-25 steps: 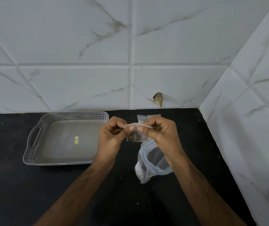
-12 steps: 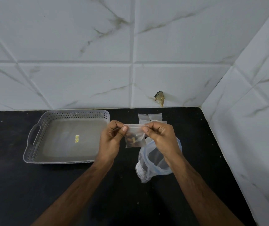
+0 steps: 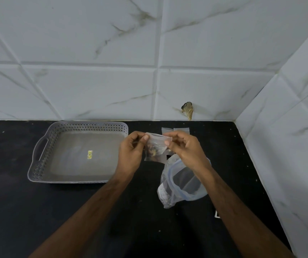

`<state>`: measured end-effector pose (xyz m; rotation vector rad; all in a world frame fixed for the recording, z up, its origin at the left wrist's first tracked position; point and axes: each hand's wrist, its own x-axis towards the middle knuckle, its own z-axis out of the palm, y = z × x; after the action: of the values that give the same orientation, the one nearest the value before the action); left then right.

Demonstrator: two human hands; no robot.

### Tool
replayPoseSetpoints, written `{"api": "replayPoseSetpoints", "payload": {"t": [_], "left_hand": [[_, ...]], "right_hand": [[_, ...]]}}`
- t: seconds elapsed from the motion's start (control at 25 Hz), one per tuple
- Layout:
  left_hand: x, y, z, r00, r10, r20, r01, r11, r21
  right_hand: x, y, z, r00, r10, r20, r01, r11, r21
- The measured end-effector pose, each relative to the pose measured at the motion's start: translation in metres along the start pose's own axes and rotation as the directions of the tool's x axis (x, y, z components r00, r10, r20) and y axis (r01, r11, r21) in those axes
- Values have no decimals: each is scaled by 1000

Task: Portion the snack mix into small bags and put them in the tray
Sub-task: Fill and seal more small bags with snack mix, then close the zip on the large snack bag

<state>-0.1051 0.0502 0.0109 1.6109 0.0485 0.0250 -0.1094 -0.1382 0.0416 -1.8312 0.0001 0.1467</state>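
Head view, taking the grey perforated plastic tray with side handles as the landmark. Just right of the tray's right wall, held up above the black countertop: a small clear zip bag with a little brown snack mix inside, pinched at its top strip from both ends. Left hand at the bag's left corner, thumb and forefinger clamped together on the plastic, remaining fingers curled behind and mostly hidden. Right hand at the bag's right corner, thumb and fingertips likewise clamped on the strip; other fingers folded out of sight behind the knuckles. Contents of the small bag hard to make out, only a dark and tan clump low in it. Farther right of the tray, below the right wrist: a larger clear plastic bag with a blue zip rim, lying on the countertop with mouth gaping, upper edge covered by the wrist, a dark crumbly clump near its lower left corner. Beyond the hands, right of the tray's far corner: flat empty small clear bags, mostly blocked by the fingers, count unclear. Inside the tray, on its floor: a small yellow sticker, print unreadable. Near the right forearm, a white scrap, cut off by the arm. Behind the tray, white marble-veined wall tiles with a chipped brown hole.
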Motion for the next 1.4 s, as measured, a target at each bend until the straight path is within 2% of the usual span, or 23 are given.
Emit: {"api": "replayPoseSetpoints", "payload": {"t": [0.12, 0.2, 0.32, 0.44, 0.56, 0.72, 0.84, 1.0, 1.24, 1.4], "left_hand": [[13, -4, 2, 998, -16, 59, 11, 997, 74], [19, -14, 3, 996, -58, 63, 54, 996, 64], [26, -39, 4, 981, -188, 51, 185, 980, 71], [37, -69, 4, 922, -387, 25, 374, 904, 209], [44, -91, 9, 889, -459, -4, 446, 862, 242], [50, -107, 15, 898, -440, 23, 421, 873, 248], [56, -116, 16, 898, -439, 40, 412, 867, 280], [60, -119, 19, 897, -433, 85, 380, 857, 349], [67, -127, 21, 904, -417, 100, 340, 839, 424], [65, -125, 20, 903, -417, 104, 343, 844, 412]], "right_hand": [[23, -2, -10, 991, 3, 133, 38, 953, -302], [44, 0, -8, 986, 38, 161, 43, 881, -470], [76, 16, 3, 982, 74, 175, 49, 792, -608], [106, 39, 15, 972, 171, 164, -14, 732, -681], [124, 59, 25, 950, 251, 187, -53, 717, -695], [141, 74, 25, 910, 322, 262, -91, 771, -631], [147, 76, 18, 886, 348, 306, -66, 748, -661], [149, 77, 9, 906, 320, 276, -18, 681, -733], [141, 67, -12, 958, 192, 212, -39, 822, -568], [118, 52, -50, 983, 149, 110, -72, 855, -514]]}}
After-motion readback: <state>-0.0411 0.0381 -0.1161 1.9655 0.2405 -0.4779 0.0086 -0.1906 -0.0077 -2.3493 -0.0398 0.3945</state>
